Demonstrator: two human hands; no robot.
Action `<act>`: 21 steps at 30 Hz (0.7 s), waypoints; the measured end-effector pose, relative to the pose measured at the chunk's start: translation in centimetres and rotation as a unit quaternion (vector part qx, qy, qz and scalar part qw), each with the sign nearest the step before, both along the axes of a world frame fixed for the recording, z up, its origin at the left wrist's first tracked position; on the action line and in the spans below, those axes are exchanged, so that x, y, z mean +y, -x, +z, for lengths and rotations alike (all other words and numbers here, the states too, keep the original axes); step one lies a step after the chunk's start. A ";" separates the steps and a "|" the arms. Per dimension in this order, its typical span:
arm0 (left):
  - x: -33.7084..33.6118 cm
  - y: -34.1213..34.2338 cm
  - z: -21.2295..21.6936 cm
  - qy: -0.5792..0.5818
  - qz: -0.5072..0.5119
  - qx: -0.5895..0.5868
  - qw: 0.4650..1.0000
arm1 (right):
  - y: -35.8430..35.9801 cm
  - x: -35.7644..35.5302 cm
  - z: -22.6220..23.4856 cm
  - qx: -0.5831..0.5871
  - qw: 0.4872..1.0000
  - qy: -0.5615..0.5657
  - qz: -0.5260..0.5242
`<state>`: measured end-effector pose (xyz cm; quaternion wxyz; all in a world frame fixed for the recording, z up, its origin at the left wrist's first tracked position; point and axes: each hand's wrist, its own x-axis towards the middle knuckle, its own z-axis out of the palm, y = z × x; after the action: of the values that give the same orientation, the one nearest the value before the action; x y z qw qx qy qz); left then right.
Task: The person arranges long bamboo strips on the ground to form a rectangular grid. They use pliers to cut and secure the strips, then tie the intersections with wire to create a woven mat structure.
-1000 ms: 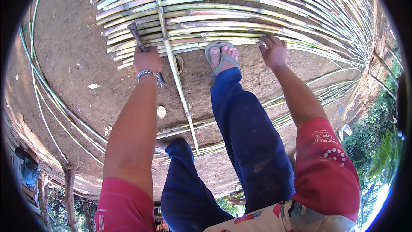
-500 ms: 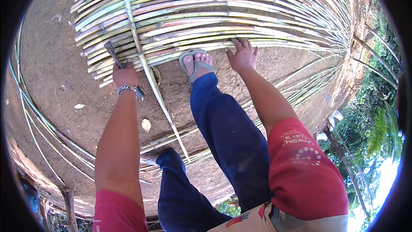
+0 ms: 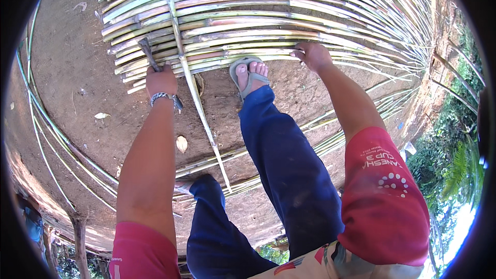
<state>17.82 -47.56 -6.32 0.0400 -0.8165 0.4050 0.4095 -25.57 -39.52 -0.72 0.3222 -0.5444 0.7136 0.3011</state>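
The long, jointed canes point(image 3: 248, 21) lie side by side on the bare earth across the upper part of the view, ahead of the person; the top of the row is cut off, and toward the right the canes crowd into thin lines that are hard to count. A slimmer crosspiece point(image 3: 194, 92) lies over them near their left ends and runs down across the soil toward the person.

The left hand point(image 3: 162, 81) is wrapped around a dark tool point(image 3: 148, 53) beside the crosspiece. The fist hides the tool's middle, so only its two ends show and its kind is unclear. A metal-looking bracelet point(image 3: 162, 96) circles the wrist.

The right hand point(image 3: 315, 55) is at the near edge of the row, its fingers bent toward the canes; whether they are clamped on one or merely rest there cannot be made out.

Between the hands, a sandalled foot point(image 3: 255, 76) stands at the row's near edge. The other foot point(image 3: 182, 186) is mostly covered by the dark blue trousers point(image 3: 289, 160). More thin canes point(image 3: 328, 145) pass behind the legs, partly blocked by them. At the far right, the greenery point(image 3: 457, 160) fades into glare and the dark lens rim.
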 end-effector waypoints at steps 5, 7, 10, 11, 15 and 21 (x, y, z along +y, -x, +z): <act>0.3 0.0 0.1 0.010 -0.005 -0.020 1.000 | -1.4 -0.6 0.3 0.085 0.994 0.021 -0.060; 0.5 -0.1 0.3 0.016 0.008 -0.007 1.000 | -2.4 -2.7 1.2 0.151 0.985 -0.055 -0.066; 0.3 0.3 0.7 0.019 0.002 -0.007 1.000 | -1.9 -2.8 1.2 0.141 0.985 -0.032 -0.094; 0.3 0.7 0.8 0.019 0.002 -0.007 1.000 | -1.5 -3.0 0.9 0.144 0.984 -0.035 -0.102; 0.7 -0.2 0.1 0.020 0.025 -0.004 0.999 | 0.1 -1.0 -1.6 0.059 0.980 0.014 -0.190; 0.7 0.0 -0.1 -0.005 0.047 -0.027 0.999 | -10.3 0.2 -2.1 -0.023 0.930 0.221 -0.292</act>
<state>17.80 -46.91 -6.38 0.0352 -0.8450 0.3630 0.3911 -15.29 -39.33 -2.82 0.2842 -0.3759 0.8818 0.0157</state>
